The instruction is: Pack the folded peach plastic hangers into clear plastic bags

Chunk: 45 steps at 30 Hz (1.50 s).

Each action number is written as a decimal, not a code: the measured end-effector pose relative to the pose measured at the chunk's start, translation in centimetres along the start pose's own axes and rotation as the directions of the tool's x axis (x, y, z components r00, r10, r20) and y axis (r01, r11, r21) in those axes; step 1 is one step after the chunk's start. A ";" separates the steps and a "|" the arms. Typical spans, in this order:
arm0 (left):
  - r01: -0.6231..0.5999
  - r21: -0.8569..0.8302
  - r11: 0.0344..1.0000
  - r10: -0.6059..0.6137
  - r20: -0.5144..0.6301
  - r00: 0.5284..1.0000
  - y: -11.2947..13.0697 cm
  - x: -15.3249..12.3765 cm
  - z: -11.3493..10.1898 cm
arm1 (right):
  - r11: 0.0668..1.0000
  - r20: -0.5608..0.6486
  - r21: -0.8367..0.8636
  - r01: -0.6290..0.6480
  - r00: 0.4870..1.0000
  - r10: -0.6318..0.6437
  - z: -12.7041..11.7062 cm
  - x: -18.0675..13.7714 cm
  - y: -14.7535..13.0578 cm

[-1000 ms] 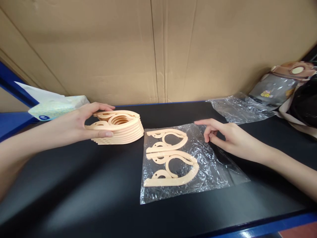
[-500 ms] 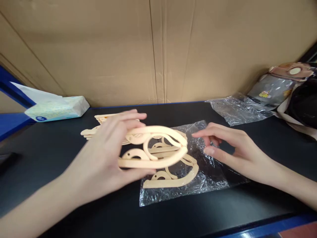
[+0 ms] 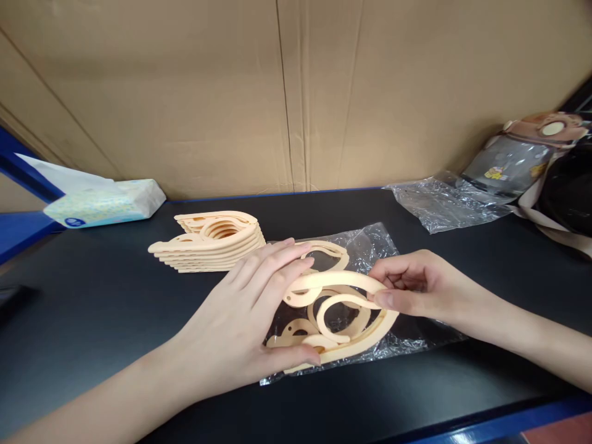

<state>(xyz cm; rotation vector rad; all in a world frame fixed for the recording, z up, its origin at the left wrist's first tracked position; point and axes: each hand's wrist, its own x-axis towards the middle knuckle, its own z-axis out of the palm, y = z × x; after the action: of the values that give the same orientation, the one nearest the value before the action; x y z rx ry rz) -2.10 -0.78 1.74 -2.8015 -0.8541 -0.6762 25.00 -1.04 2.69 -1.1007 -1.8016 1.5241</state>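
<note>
A beige folding hanger, folded into a curved loop, is held between both hands over a clear plastic bag. My left hand grips the ends of its arms, thumb below and fingers above. At the rounded end, my right hand pinches the hanger between thumb and fingers. Beneath it, more beige hangers lie on or in the bag; which of the two I cannot tell. Left of the bag stands a neat stack of folded hangers, several deep.
A tissue pack lies at the back left. At the back right are another clear plastic bag, a drinking bottle and a dark item with a pale strap. Cardboard walls off the back of the black table.
My left hand has brought the hanger right and down over the bag. My right hand has closed on its rounded end. The stack at the left is now uncovered.
</note>
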 end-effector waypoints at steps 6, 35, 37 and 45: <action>-0.046 0.014 0.999 0.046 0.015 0.999 0.5 -0.2 0.0 | 0.999 -0.034 0.032 -0.029 0.999 0.030 0.0 0.3 0.0; 0.057 0.050 0.997 -0.064 0.142 0.988 -0.4 -0.6 -0.1 | 0.988 0.116 0.079 -0.131 0.986 0.121 -1.2 0.4 0.0; 0.053 0.045 0.998 -0.059 0.146 0.988 -0.4 -0.7 -0.1 | 0.986 0.127 0.079 -0.147 0.983 0.136 -1.2 0.5 0.1; 0.032 -0.033 0.999 -0.032 0.024 0.999 -0.5 -1.0 0.0 | 0.991 0.172 0.071 -0.115 0.980 0.101 -1.3 0.2 0.1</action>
<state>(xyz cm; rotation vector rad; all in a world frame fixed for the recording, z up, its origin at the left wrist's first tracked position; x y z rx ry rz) -3.09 -0.89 1.24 -2.8365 -0.9021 -0.6690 25.93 -0.15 2.87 -1.0747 -1.7965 1.7861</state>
